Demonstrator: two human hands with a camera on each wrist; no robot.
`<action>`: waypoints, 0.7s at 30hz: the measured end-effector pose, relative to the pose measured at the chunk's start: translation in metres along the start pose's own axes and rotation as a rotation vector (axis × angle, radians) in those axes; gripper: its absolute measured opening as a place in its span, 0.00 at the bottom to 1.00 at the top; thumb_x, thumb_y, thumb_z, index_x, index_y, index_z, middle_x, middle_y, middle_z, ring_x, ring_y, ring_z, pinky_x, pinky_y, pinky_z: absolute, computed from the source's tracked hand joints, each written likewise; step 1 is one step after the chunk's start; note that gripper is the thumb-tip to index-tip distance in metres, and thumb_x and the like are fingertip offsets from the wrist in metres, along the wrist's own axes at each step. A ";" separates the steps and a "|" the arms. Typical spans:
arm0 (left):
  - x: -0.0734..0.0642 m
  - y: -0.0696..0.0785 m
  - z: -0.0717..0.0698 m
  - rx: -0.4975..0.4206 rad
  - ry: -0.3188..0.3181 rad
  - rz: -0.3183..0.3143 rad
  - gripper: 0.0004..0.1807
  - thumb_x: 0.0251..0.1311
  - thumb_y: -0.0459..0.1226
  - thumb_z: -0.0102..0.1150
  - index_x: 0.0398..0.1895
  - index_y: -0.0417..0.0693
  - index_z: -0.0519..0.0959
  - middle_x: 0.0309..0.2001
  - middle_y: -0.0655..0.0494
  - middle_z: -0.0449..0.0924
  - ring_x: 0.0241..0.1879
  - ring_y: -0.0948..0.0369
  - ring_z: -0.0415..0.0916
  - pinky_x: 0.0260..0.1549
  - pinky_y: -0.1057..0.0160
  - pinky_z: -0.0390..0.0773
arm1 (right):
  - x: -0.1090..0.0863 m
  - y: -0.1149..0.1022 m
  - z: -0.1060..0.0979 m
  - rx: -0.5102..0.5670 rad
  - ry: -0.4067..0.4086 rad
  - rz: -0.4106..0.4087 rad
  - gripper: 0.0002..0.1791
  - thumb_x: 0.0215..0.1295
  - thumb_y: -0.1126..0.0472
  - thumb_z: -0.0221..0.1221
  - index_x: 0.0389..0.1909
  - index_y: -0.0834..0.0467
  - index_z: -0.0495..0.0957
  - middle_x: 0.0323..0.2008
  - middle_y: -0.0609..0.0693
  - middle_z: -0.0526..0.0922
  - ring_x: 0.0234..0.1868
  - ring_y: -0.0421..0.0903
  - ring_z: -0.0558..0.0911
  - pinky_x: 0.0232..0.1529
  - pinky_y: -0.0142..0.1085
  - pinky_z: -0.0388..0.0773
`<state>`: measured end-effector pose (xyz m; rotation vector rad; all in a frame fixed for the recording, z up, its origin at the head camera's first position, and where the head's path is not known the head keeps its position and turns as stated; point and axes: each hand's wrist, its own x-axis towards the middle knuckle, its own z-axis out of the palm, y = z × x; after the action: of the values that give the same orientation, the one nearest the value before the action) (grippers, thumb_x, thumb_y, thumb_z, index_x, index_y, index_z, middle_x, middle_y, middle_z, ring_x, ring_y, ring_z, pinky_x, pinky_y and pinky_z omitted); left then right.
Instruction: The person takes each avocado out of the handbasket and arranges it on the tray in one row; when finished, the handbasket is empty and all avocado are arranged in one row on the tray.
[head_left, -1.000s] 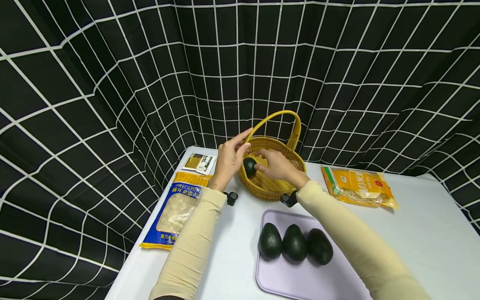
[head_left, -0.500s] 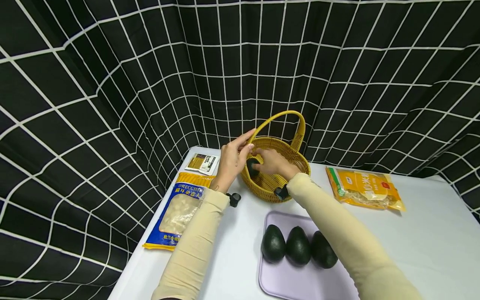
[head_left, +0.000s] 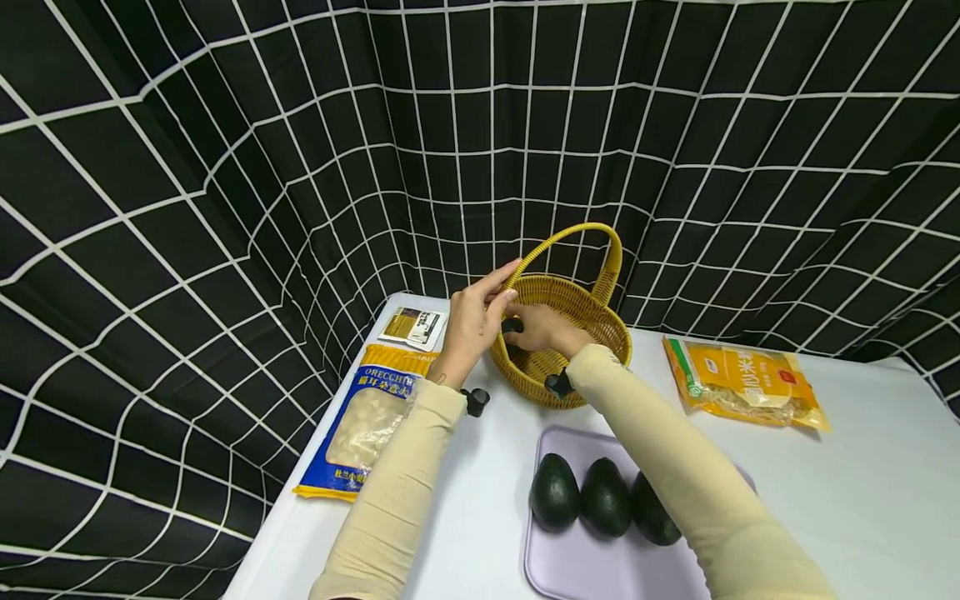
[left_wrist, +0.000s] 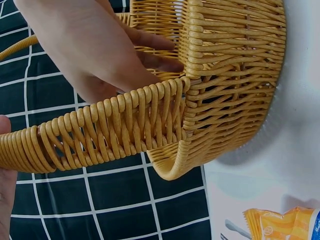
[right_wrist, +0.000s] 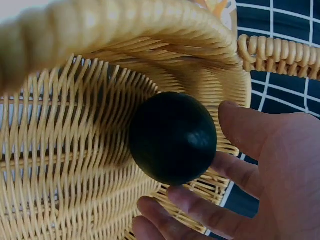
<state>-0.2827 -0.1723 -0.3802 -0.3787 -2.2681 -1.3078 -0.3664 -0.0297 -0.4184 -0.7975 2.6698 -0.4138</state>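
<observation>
A yellow wicker basket (head_left: 534, 390) stands at the back of the table. My left hand (head_left: 474, 323) grips its arched handle (left_wrist: 100, 127) near the left base, thumb and a finger on either side. Inside the basket lies one dark green avocado (right_wrist: 172, 137), by the left wall. My right hand (head_left: 542, 327) reaches in over the rim beside it. In the right wrist view the fingers (right_wrist: 215, 212) lie at the avocado's lower edge, and the thumb stands a little apart from its side. The head view shows the avocado partly hidden behind the right hand.
Three avocados (head_left: 555, 492) sit in a row on a lilac tray (head_left: 585, 571) in front, the rightmost partly behind the right sleeve. A blue and yellow orecchiette bag (head_left: 367, 421) and a small packet (head_left: 415, 327) lie left; an orange bag (head_left: 746, 383) lies right.
My right hand has moved left and deeper into the basket, up to the avocado. The left hand keeps its hold on the handle. The whole head view has shifted slightly.
</observation>
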 end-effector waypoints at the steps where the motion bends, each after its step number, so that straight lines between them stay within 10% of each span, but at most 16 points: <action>1: 0.000 0.000 0.000 -0.001 0.000 -0.001 0.23 0.71 0.36 0.59 0.68 0.55 0.77 0.52 0.46 0.87 0.35 0.51 0.86 0.27 0.68 0.75 | 0.001 0.000 0.000 0.000 -0.003 0.008 0.33 0.74 0.49 0.56 0.76 0.54 0.63 0.72 0.59 0.71 0.72 0.62 0.68 0.72 0.56 0.65; 21: 0.000 0.000 -0.001 0.025 0.012 0.008 0.23 0.71 0.35 0.59 0.67 0.57 0.78 0.43 0.48 0.89 0.24 0.61 0.75 0.21 0.70 0.69 | 0.006 0.004 0.007 0.036 0.051 -0.001 0.24 0.69 0.53 0.64 0.60 0.58 0.70 0.56 0.63 0.81 0.55 0.57 0.79 0.59 0.51 0.75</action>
<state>-0.2819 -0.1730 -0.3796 -0.3695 -2.2688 -1.2727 -0.3698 -0.0313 -0.4271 -0.7876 2.7009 -0.4877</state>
